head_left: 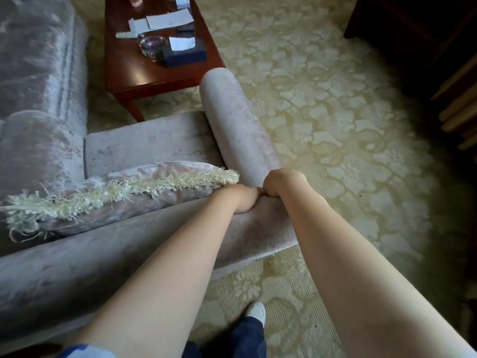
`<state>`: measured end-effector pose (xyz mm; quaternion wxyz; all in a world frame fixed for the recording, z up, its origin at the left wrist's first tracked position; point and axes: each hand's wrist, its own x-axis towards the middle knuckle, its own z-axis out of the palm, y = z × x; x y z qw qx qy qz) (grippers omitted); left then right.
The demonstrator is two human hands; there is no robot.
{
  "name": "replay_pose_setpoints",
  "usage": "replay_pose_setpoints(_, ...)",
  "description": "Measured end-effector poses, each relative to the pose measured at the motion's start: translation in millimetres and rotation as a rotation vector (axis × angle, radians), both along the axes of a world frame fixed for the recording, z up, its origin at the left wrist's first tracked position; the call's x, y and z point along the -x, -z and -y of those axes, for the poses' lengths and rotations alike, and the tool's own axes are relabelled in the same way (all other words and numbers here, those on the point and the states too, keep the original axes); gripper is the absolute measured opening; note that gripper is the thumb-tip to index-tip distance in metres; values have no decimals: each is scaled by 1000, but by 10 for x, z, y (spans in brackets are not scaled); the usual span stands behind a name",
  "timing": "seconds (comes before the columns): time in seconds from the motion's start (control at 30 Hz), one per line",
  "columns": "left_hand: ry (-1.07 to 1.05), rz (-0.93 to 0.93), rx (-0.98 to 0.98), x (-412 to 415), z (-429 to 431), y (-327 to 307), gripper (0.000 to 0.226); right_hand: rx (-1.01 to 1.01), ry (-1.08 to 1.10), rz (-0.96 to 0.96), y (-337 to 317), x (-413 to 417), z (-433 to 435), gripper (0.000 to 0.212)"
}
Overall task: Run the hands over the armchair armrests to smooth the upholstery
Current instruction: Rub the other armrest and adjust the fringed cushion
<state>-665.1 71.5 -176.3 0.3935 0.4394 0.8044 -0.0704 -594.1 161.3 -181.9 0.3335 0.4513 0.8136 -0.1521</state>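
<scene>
Where the armrest's [238,125] near end meets the chair back [124,244], left hand [244,200] and right hand [280,182] rest touching; fingers bend from sight, so their spread cannot be told. Beyond the armrest stands a coffee table [144,73].

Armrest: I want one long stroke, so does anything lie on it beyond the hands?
Nothing visible lies on the armrest beyond the left hand and right hand; the fringed cushion only reaches its inner side.
</scene>
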Motion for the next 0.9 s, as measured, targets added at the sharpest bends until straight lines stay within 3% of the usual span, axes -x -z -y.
replay_pose_setpoints(0.1,39,46,48,-116,165,23,56,11,-23,16,47,-182,155,43)
replay_pose_setpoints(0.23,5,150,-80,-307,239,100,43,41,35,52,28,-404,219,43)
replay_pose_setpoints(0.37,83,75,-90,-206,290,37,60,-88,104,34,-108,-296,312,43)
replay_pose_setpoints(0.47,120,3,-103,-157,425,-7,56,-193,-61,75,-189,-87,444,45)
replay_pose_setpoints(0.63,-110,-18,-75,278,886,22,57,-209,-366,-68,-332,544,833,37)
replay_pose_setpoints(0.8,-293,-136,-199,982,1907,-45,54,-58,-779,-164,-571,1595,1709,25)
replay_pose_setpoints(0.9,-390,-314,-136,1397,2617,-155,64,47,-889,-242,-685,2202,2450,21)
